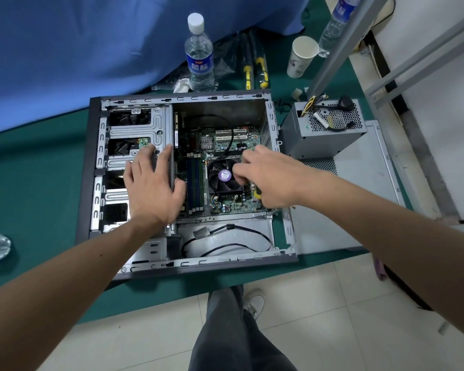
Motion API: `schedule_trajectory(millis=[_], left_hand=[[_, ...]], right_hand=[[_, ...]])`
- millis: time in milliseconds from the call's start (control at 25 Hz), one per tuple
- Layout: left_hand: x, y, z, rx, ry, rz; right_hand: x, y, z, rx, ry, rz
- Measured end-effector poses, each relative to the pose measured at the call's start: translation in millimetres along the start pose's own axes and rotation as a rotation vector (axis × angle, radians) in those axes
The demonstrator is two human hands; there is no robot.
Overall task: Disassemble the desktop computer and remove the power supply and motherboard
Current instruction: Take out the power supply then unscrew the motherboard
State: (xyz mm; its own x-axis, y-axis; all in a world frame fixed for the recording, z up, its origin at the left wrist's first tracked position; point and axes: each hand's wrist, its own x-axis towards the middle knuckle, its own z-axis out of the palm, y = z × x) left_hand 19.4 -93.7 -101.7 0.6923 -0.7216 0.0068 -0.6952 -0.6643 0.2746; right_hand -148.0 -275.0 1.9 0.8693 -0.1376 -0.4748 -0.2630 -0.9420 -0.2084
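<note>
Green-covered workbench (38, 183) under blue drapery, tiled floor below. Far left, near the bench edge, something glassy and crumpled, too blurred to name. Next, the opened computer case (87, 167) lying on its side, drive cage to the left. Left hand (152, 183) spread flat, fingers wide and straight, pressing on the drive cage (137, 129) at its inner edge, apparently steadying the chassis. Motherboard (225, 145) still seated in the middle of the case, memory sticks and CPU fan (223, 175) in place. Right hand (268, 178) over the board just beside the fan, fingers curled round a yellow-and-black screwdriver (257, 192), mostly hidden under the palm; tip not visible. Behind the case, a water bottle (199, 57), more yellow-handled tools, a paper cup (300, 57). Further right, power supply (324, 129) already out, resting on the removed side panel (359, 183) with its cables piled on top. Likely step: freeing the motherboard's mounting screws. Next move calls for seating the driver squarely on a screw head, keeping clear of fan cables and components.
</note>
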Motion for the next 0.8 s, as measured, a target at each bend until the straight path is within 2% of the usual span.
schedule_trajectory(millis=[160, 280, 400, 560, 600, 720, 800], left_hand=[[0.5, 0.0, -0.8, -0.004, 0.005, 0.004], [-0.2, 0.6, -1.2, -0.01, 0.006, 0.005], [0.0, 0.5, -1.6, -0.001, 0.001, 0.002], [0.0, 0.3, -2.2, 0.003, 0.001, 0.003], [0.0, 0.5, -2.4, 0.002, 0.001, 0.003], [-0.1, 1.3, -3.1, -0.007, 0.001, 0.003], [-0.4, 1.2, -2.8, -0.006, -0.002, 0.003]], right_hand=[[-1.7, -4.0, 4.9, -0.148, 0.014, 0.156], [1.6, -3.9, 6.1, -0.119, 0.062, 0.031], [1.5, 0.1, -0.7, 0.043, -0.044, -0.06], [1.4, -5.5, 6.0, -0.229, 0.032, 0.148], [2.7, -7.0, 7.8, -0.253, 0.07, 0.135], [3.4, -3.7, 2.5, -0.087, 0.024, -0.006], [1.5, -2.4, -1.9, -0.004, -0.03, -0.018]])
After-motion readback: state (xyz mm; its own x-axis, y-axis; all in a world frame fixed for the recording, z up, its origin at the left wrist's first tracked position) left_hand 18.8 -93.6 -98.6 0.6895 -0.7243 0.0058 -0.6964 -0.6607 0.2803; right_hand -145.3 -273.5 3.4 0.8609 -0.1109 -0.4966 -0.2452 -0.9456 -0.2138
